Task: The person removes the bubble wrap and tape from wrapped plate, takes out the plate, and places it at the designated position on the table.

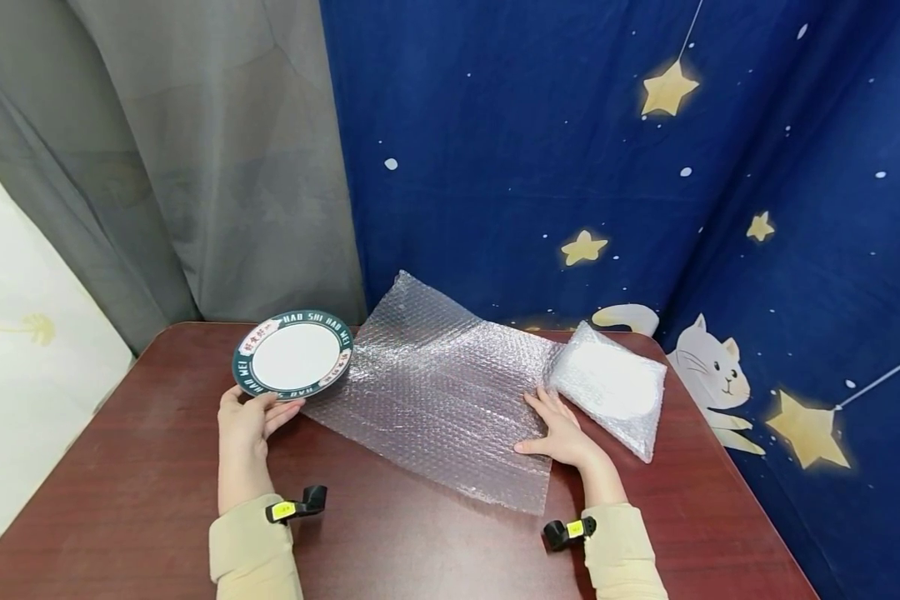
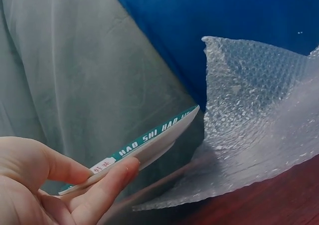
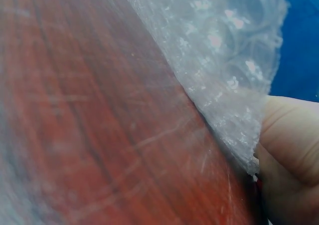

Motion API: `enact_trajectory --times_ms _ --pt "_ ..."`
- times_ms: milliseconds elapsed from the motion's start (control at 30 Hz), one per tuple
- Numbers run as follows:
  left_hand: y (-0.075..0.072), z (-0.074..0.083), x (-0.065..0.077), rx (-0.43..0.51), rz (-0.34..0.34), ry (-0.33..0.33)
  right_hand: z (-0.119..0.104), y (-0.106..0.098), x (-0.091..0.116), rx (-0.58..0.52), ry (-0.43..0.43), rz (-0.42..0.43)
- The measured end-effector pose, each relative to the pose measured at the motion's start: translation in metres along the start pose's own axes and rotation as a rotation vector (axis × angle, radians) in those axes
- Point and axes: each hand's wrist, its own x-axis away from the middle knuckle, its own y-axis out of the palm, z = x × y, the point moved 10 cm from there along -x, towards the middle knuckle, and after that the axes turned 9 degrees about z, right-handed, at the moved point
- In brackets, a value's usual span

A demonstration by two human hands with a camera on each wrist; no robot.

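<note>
My left hand [image 1: 246, 427] pinches the near rim of a round plate [image 1: 300, 356], thumb on top and fingers beneath. White in the middle, the plate has a dark green lettered rim, and it tilts up above the table in the left wrist view. A sheet of clear bubble wrap [image 1: 435, 392] is spread over the table, its far left corner curling upward. On the right part of that sheet rests my right hand [image 1: 564, 435], fingers spread. The right wrist view shows the bubble wrap [image 3: 224, 60] edge close beside the hand [image 3: 294, 150].
Right of the sheet, near my right hand, lies a white packet wrapped in bubble wrap [image 1: 611, 379]. The reddish-brown table [image 1: 412, 558] ends at a grey curtain [image 1: 262, 167] and a blue star-patterned curtain [image 1: 510, 150].
</note>
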Motion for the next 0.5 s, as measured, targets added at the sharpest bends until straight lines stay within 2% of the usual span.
enact_trajectory --times_ms 500 --pt "-0.024 0.002 -0.005 0.073 0.078 -0.022 0.001 0.001 -0.001 0.008 -0.008 0.003"
